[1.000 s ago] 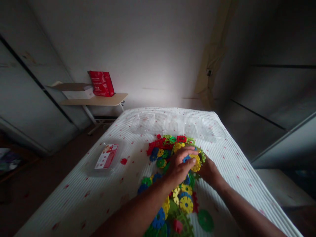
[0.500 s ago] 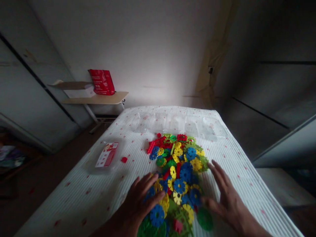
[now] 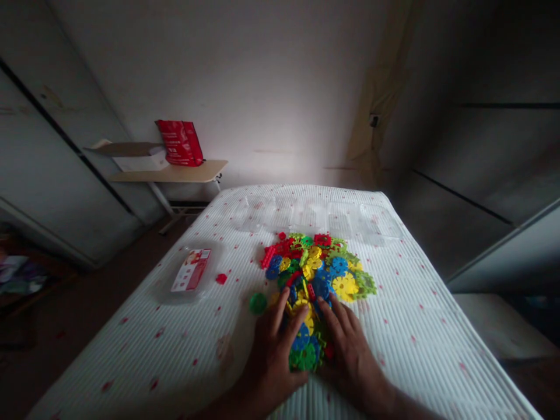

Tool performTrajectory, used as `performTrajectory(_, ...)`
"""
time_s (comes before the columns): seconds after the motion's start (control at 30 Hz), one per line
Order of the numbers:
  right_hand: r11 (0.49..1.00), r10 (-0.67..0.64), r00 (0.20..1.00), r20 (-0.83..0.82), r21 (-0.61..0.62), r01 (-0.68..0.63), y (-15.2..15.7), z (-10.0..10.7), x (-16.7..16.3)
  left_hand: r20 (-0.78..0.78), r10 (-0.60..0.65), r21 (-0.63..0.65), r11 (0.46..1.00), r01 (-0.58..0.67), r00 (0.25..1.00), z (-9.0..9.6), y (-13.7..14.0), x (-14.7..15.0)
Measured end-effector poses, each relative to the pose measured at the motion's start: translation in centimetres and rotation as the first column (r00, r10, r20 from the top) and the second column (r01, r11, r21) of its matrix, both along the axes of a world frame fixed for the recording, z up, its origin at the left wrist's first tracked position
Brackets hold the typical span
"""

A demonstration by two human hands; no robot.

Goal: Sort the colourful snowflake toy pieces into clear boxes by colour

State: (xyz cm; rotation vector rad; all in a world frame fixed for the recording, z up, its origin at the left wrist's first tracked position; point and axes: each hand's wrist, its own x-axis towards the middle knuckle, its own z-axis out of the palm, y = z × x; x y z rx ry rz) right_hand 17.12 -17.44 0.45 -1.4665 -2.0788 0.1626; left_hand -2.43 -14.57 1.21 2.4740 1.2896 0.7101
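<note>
A heap of flat plastic interlocking discs, gears and bars in red, yellow, blue and green lies on a white ribbed cloth. My left hand (image 3: pixel 272 350) rests along the heap's near left side, fingers stretched and pressing against the pieces. Opposite it, my right hand (image 3: pixel 351 349) lies on the right flank with fingers extended. Between the palms sit a green disc (image 3: pixel 305 356) and blue discs (image 3: pixel 301 336), partly covered. A yellow disc (image 3: pixel 345 286) and a blue disc (image 3: pixel 339 266) show beyond my right fingertips. One green disc (image 3: pixel 258 303) lies apart, left of my left hand.
Clear plastic containers (image 3: pixel 310 217) stand in a row behind the heap. To the left are a clear box with a printed label (image 3: pixel 191 270) and a loose red piece (image 3: pixel 221 279). A side table (image 3: pixel 192 174) holds a red bag (image 3: pixel 180 143) and a carton (image 3: pixel 140 160).
Both hands have come inward, the right one much further. The near pieces are gathered closer and pushed away from me. A green disc now lies left of the heap.
</note>
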Motion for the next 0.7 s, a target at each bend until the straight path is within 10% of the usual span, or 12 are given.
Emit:
performTrajectory(0.4,0.999,-0.041,0.865,-0.500,-0.035,0.027,3.4,1.4,-0.4,0.530,0.088,-0.126,0.992,-0.025,0.843,1.0,3.7,3.8)
performTrajectory(0.7,0.990,-0.104,0.684,-0.722,-0.138,0.005,7.0,6.6,3.2,0.662,-0.004,-0.088,0.993,0.082,0.750,3.5,6.3,8.0)
